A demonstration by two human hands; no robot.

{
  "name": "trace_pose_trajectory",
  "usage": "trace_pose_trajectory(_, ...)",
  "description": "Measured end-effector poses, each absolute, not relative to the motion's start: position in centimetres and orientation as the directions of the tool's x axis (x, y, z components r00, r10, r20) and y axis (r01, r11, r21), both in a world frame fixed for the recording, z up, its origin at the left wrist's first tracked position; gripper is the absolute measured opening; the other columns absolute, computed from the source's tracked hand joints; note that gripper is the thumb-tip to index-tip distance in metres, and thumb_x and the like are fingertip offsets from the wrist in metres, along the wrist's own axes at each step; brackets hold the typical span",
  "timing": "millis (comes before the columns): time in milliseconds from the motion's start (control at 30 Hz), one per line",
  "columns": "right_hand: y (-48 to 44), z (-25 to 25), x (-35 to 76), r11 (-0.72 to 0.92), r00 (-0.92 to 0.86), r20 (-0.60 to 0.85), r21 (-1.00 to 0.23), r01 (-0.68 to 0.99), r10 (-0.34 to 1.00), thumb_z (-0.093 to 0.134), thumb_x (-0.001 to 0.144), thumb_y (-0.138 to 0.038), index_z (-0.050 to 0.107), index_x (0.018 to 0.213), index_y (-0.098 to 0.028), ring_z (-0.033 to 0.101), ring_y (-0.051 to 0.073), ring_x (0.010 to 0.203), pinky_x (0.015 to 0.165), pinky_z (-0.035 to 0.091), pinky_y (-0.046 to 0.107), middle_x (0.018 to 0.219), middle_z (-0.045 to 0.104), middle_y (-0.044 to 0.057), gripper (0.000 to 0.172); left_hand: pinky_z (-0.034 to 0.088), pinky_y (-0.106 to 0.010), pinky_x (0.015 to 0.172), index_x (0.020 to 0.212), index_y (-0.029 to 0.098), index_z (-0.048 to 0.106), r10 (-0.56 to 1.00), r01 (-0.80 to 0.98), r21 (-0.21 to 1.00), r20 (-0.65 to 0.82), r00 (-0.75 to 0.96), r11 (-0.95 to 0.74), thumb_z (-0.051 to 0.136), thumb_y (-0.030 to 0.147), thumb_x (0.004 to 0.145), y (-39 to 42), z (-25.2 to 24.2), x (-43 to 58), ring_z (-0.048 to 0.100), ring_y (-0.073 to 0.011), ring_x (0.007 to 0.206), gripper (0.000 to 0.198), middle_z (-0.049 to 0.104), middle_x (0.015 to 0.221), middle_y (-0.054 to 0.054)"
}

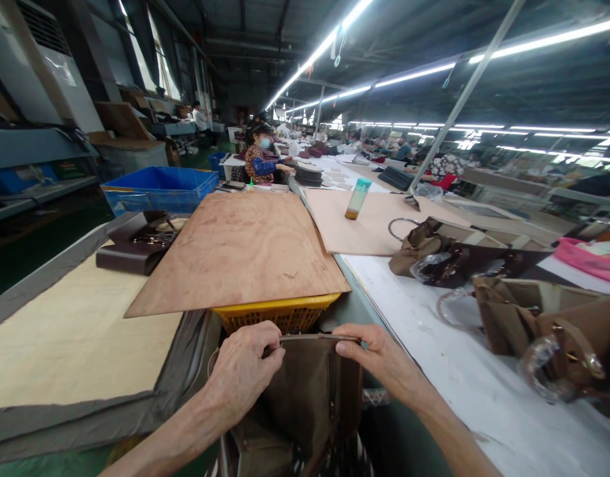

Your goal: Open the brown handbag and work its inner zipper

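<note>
A brown handbag hangs upright in front of me, its top edge stretched between my two hands. My left hand pinches the left end of that edge between thumb and fingers. At the right end, my right hand has its thumb on the near side and its fingers behind the rim. A zip runs down the bag's panel near the right hand. The lower part of the bag sinks into shadow near my lap.
Just beyond stands a yellow basket under a wooden board. Several brown handbags lie on the white table at right, near a bottle. Dark brown leather pieces and a blue bin are left. A co-worker sits farther off.
</note>
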State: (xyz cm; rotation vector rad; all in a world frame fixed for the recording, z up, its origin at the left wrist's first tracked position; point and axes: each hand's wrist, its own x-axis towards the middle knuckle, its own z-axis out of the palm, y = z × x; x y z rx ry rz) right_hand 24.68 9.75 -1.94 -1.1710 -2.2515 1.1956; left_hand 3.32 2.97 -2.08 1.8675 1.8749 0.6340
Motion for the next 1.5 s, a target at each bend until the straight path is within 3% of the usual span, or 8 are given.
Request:
trace_pose_trajectory(367,10.1,-2.1,24.7,0.359,-0.619,-0.021,-0.799,0.483,0.785,0.048,0.084,-0.03,0.06,0.069,-0.018,0.052,0.013,0.069,0.062,0.036,0.023,0.068,0.055,-0.003,0.022,0.034,-0.023,0.066,0.056,0.017,0.045,0.999,0.841,0.541,0.034,0.002,-0.02,0.045,0.014,0.072,2.9,-3.1,3.8,0.055,-0.0142,0.073,0.016,0.058,0.075,0.0)
trace_pose_trajectory(533,10.0,-2.1,24.7,0.38,-0.631,-0.028,-0.777,0.502,0.776,0.049,0.084,-0.031,0.063,0.078,-0.02,0.055,0.014,0.073,0.065,0.038,0.023,0.075,0.061,-0.002,0.019,0.032,-0.022,0.061,0.055,0.016,0.042,0.999,0.847,0.531,0.033,-0.008,-0.011,0.044,0.013,0.07,3.0,-3.1,4.0,0.052,-0.0124,0.067,0.016,0.055,0.069,0.002)
trace_pose_trajectory(900,9.8,-2.5,24.0,0.522,-0.635,0.052,-0.624,0.581,0.771,0.048,0.086,-0.03,0.063,0.076,-0.021,0.057,0.014,0.072,0.065,0.038,0.023,0.074,0.064,-0.003,0.02,0.03,-0.022,0.06,0.054,0.016,0.043,0.999,0.844,0.535,0.046,-0.002,-0.023,0.043,0.013,0.071,3.2,-3.2,4.0,0.05,-0.0118,0.064,0.017,0.053,0.065,0.001)
trace_pose_trajectory(1033,9.6,-2.8,23.9,0.592,-0.638,0.103,-0.506,0.627,0.764,0.046,0.087,-0.028,0.062,0.078,-0.022,0.056,0.014,0.07,0.064,0.037,0.024,0.074,0.063,-0.002,0.019,0.031,-0.022,0.059,0.055,0.016,0.045,0.999,0.849,0.528,0.038,-0.014,-0.008,0.044,0.013,0.07,3.2,-3.1,4.1,0.051,-0.012,0.063,0.016,0.053,0.064,0.001)
trace_pose_trajectory(1233,9.1,-2.7,22.7,0.728,-0.696,0.228,-0.106,0.677,0.681,0.053,0.084,-0.025,0.06,0.073,-0.023,0.055,0.016,0.067,0.064,0.032,0.029,0.069,0.062,-0.003,0.014,0.031,-0.022,0.059,0.056,0.015,0.05,0.998,0.854,0.52,0.05,-0.027,-0.003,0.044,0.013,0.07,3.3,-3.3,4.3,0.051,-0.0121,0.062,0.016,0.056,0.065,0.0)
trace_pose_trajectory(1500,8.5,-3.0,20.6,0.728,-0.713,0.206,0.007,0.686,0.67,0.056,0.082,-0.023,0.056,0.069,-0.023,0.056,0.018,0.06,0.055,0.026,0.029,0.066,0.063,-0.004,0.013,0.03,-0.023,0.056,0.055,0.015,0.051,0.999,0.862,0.507,0.031,-0.038,0.017,0.047,0.014,0.071,3.1,-3.1,4.4,0.05,-0.0127,0.06,0.016,0.055,0.061,0.0)
